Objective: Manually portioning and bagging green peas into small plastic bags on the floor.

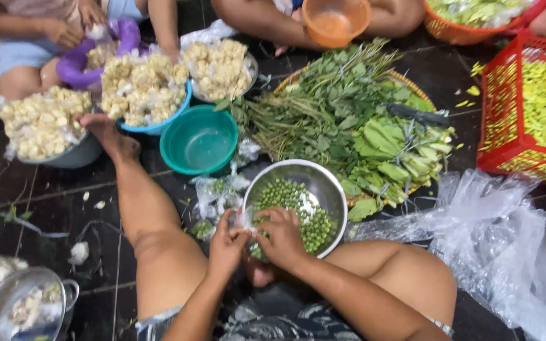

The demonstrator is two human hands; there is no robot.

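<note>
Both hands meet over the near rim of the steel bowl (333,189). The left hand (227,245) is curled, fingertips pinched on a small clear plastic bag (246,218) at the bowl's seven o'clock edge. The right hand (282,235) is cupped palm down, fingers bent over the green peas (285,192); whether it has any peas closed inside I cannot tell.

The peas look small, round and smooth, so I would judge them light but quick to roll and slip away; scooping with a hollowed palm suits them better than pinching. The bag is thin, limp film that would collapse unless held at its mouth, as the left hand does.

Filled little bags (217,192) lie at ten o'clock from the bowl, a teal bowl (198,140) beyond at eleven. A heap of leafy stems (323,101) sits at twelve to one, loose clear plastic (494,233) at three, and a red crate (507,148) of yellow flowers at two.
</note>
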